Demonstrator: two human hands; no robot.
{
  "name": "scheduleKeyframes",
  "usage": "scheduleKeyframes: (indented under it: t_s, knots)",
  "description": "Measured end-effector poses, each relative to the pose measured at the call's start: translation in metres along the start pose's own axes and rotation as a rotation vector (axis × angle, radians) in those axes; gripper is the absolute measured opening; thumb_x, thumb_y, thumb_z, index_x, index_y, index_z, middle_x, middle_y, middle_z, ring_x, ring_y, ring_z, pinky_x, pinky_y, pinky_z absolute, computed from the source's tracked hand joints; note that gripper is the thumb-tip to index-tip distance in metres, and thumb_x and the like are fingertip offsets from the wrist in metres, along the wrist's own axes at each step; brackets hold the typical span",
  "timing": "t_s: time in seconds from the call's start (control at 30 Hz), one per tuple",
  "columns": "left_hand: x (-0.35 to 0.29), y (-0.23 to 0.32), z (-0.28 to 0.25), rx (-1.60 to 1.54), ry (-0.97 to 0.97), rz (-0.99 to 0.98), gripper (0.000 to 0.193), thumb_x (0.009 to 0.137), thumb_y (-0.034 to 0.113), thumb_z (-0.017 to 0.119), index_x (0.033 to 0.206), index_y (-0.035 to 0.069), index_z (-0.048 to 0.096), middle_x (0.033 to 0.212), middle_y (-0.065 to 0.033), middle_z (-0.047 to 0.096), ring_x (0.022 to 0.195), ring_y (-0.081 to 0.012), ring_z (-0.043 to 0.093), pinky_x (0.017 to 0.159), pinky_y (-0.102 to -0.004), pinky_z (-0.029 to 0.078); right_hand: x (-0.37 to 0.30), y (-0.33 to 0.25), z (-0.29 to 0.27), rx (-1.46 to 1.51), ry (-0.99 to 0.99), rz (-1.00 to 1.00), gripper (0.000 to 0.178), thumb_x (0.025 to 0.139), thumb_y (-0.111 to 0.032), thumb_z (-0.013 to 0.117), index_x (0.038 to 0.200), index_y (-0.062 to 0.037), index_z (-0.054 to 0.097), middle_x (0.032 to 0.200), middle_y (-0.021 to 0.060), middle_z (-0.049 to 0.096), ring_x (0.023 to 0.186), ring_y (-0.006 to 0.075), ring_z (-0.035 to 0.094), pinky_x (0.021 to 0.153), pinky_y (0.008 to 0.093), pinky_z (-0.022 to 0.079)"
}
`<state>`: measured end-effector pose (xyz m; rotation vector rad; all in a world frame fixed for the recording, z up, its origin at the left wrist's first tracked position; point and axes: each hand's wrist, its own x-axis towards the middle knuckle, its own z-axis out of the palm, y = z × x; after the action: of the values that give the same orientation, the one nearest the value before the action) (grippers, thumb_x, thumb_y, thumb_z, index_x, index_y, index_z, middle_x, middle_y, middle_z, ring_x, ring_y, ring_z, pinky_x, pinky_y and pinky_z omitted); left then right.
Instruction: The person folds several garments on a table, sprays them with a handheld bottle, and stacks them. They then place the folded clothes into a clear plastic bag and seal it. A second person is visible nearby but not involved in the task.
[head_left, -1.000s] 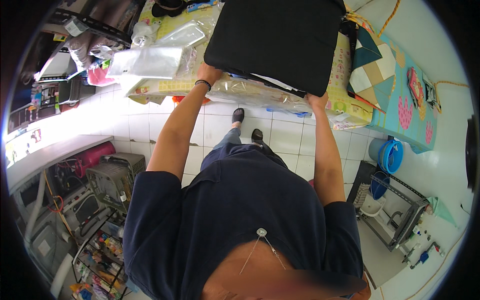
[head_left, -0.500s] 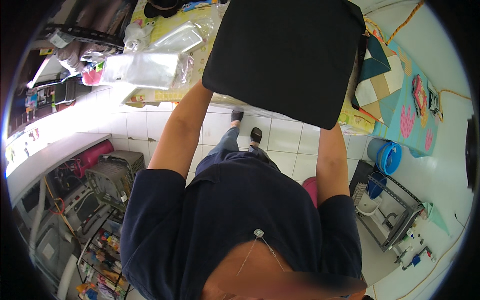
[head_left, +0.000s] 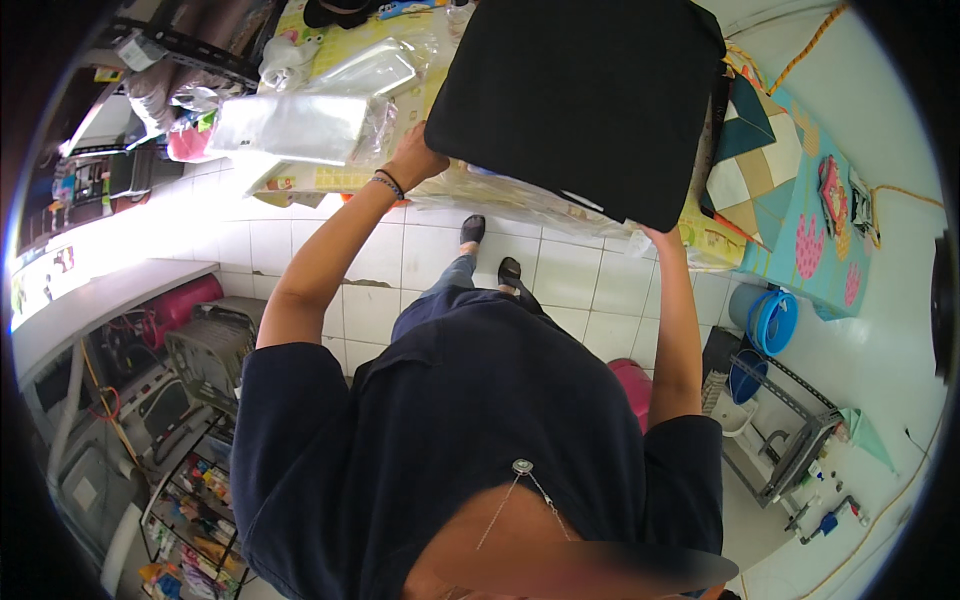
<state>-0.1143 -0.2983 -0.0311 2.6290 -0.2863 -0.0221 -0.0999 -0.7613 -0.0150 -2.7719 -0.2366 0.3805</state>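
Observation:
A large black square fabric piece (head_left: 580, 100) with rounded corners, perhaps a cushion cover, spreads in front of me over the table. My left hand (head_left: 418, 158), with dark bands on its wrist, is closed at the near left corner; its fingertips are partly hidden by the black fabric. At the near right corner my right hand (head_left: 660, 238) grips the edge, with most of its fingers hidden underneath. A small white strip shows along the near edge. Clear plastic (head_left: 490, 190) hangs below that edge.
Clear plastic packs (head_left: 290, 128) lie on the yellow patterned tablecloth (head_left: 345, 178) to the left. A patchwork fabric piece (head_left: 755, 150) lies at right, beside a light-blue cover (head_left: 815, 235). Blue buckets (head_left: 775, 320) stand on the floor at right, and a grey crate (head_left: 210, 345) at left.
My left hand has come out from beneath the black fabric and now shows at its left corner. The near edge has lifted slightly away from me, and the right hand shows more.

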Motion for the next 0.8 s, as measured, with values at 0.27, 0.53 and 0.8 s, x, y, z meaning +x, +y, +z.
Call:
scheduleKeyframes:
  t_s: [0.27,0.53,0.8]
  knots:
    - [-0.039,0.046,-0.063,-0.205,-0.213,-0.08,0.044,0.065,-0.004,0.057,0.103,0.01,0.073,0.106,-0.025,0.064,0.108,-0.0429,0.058,0.097,-0.042,0.048,-0.051,-0.036,-0.037,0.39,-0.102,-0.003,0.019,0.072,-0.001,0.065,0.09,-0.005,0.068,0.094,0.0078,0.066,0.07,0.0181,0.066,0.064,0.0306,0.051]
    - [-0.037,0.054,-0.079,-0.208,-0.299,-0.08,0.039,0.064,-0.002,0.053,0.091,0.01,0.079,0.097,-0.0239,0.067,0.095,-0.0358,0.061,0.087,-0.0407,0.051,-0.08,-0.065,-0.104,0.024,-0.315,0.106,0.019,0.078,-0.022,0.059,0.081,-0.0096,0.073,0.087,0.0156,0.069,0.094,0.032,0.065,0.085,0.0403,0.049]
    - [-0.029,0.046,-0.08,-0.163,-0.189,0.137,0.039,0.067,-0.005,0.048,0.084,0.01,0.08,0.094,-0.0175,0.071,0.097,-0.0333,0.064,0.096,-0.037,0.048,-0.074,-0.055,-0.083,0.36,0.038,-0.561,0.013,0.079,-0.02,0.072,0.088,-0.0101,0.069,0.085,0.0084,0.071,0.088,0.0263,0.065,0.089,0.0384,0.047]
